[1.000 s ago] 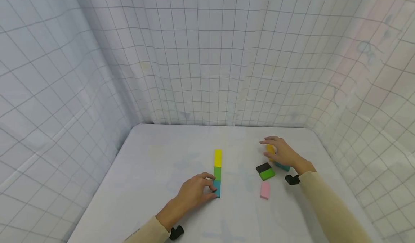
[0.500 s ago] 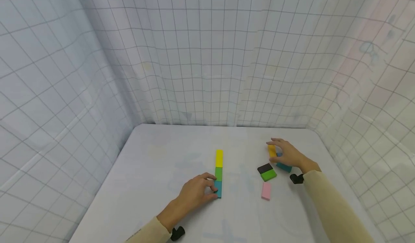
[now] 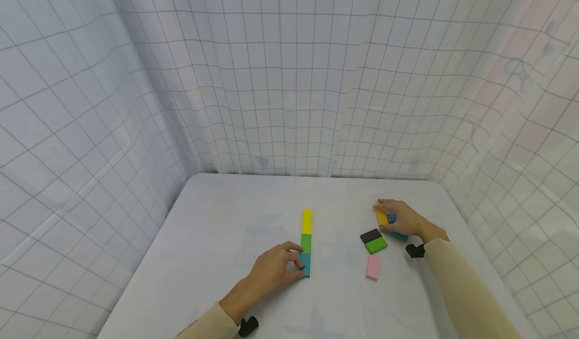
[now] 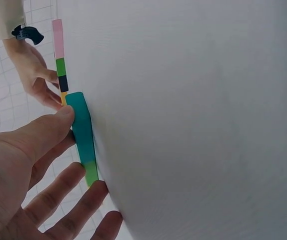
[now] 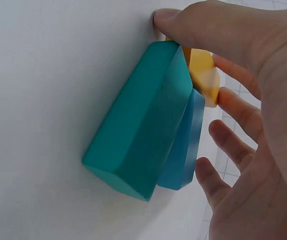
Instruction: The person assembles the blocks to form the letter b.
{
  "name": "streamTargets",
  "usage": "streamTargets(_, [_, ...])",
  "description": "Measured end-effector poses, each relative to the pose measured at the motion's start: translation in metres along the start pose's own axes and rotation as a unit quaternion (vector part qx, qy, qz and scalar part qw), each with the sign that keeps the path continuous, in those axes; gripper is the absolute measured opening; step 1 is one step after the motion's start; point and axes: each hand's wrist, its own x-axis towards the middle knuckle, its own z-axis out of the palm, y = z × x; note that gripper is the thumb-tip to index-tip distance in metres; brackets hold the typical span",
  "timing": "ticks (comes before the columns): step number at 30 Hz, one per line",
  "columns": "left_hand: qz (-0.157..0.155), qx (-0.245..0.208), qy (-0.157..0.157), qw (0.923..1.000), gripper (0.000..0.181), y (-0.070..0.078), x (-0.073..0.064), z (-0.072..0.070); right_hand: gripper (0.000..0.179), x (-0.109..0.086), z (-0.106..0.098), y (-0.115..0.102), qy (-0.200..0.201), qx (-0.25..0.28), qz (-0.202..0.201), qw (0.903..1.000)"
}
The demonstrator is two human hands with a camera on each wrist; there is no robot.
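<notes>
My right hand (image 3: 404, 218) grips an orange-yellow block (image 3: 382, 216) near the back right, fingers at its far end and thumb at its near end. In the right wrist view a large teal block (image 5: 133, 125) and a blue block (image 5: 182, 145) lie under that palm. My left hand (image 3: 273, 266) rests beside a straight row, thumb and fingertips touching its left side with fingers loosely bent. The row runs from a teal block (image 3: 305, 264) nearest me through a green block (image 3: 306, 243) to a yellow block (image 3: 307, 222) at the far end.
Left of the right forearm lie a black block (image 3: 371, 236) and a bright green block (image 3: 376, 245) side by side, and a pink block (image 3: 373, 267) nearer me. Gridded white curtains (image 3: 271, 103) enclose the white table (image 3: 226, 213) at the back and sides.
My right hand has come down over the orange-yellow block, and its fingers have closed in on the ends. My left hand and the row have stayed in place.
</notes>
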Motion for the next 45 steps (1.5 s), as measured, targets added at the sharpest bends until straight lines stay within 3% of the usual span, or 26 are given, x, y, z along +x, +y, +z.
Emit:
streamTargets(16, [0.003, -0.013, -0.006, 0.9999, 0.011, 0.002, -0.001, -0.003, 0.061, -0.001, 0.002, -0.005, -0.006, 0.012, 0.051, 0.9986])
streamTargets(33, [0.0, -0.009, -0.008, 0.9999, 0.01, 0.005, 0.0, -0.005, 0.061, 0.004, 0.007, -0.002, 0.004, 0.004, 0.061, 0.9981])
streamTargets(45, [0.001, -0.018, -0.01, 0.9998, 0.012, 0.008, -0.001, -0.008, 0.065, 0.006, 0.005, -0.011, 0.037, 0.009, 0.051, 0.998])
